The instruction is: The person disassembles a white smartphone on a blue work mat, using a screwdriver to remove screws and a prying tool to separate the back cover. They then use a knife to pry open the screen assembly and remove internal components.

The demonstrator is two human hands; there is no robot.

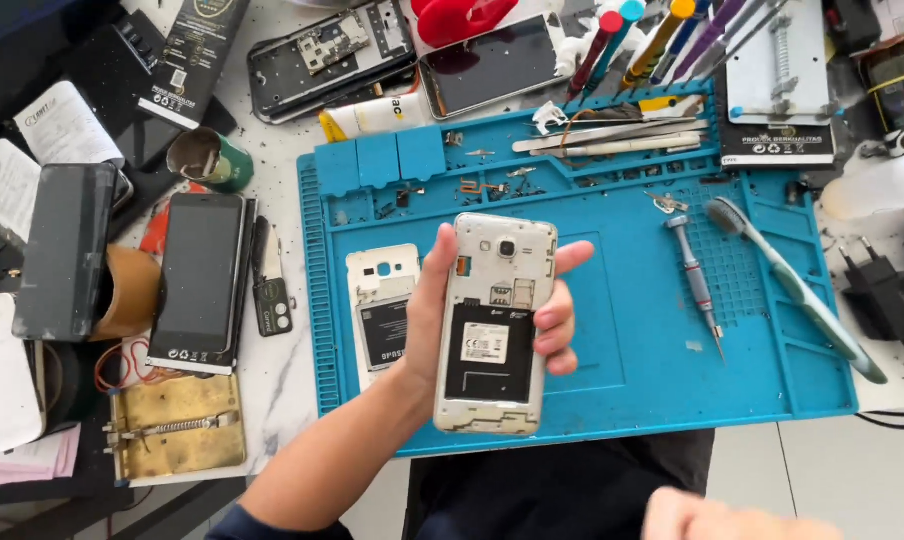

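Nearest the camera, at the bottom right edge of the frame, the right hand (717, 518) is blurred and cut off, so whether it is open or closed cannot be told; it holds nothing visible. Well apart from it, at the centre, the left hand (472, 315) is clamped around an opened smartphone (494, 322), back cover off, thumb on its left edge and fingers wrapped round its right. A small white rectangular label sits on the black battery bay. The phone hovers over a blue repair mat (612, 330). Just left of the hand, a white back cover (380, 310) lies on the mat with a dark battery label. A screwdriver (696, 283) and a toothbrush (792, 285) lie at right. A black phone (200, 280) rests left of the mat. At upper left, a black rectangular package (192, 55) is partly cropped.
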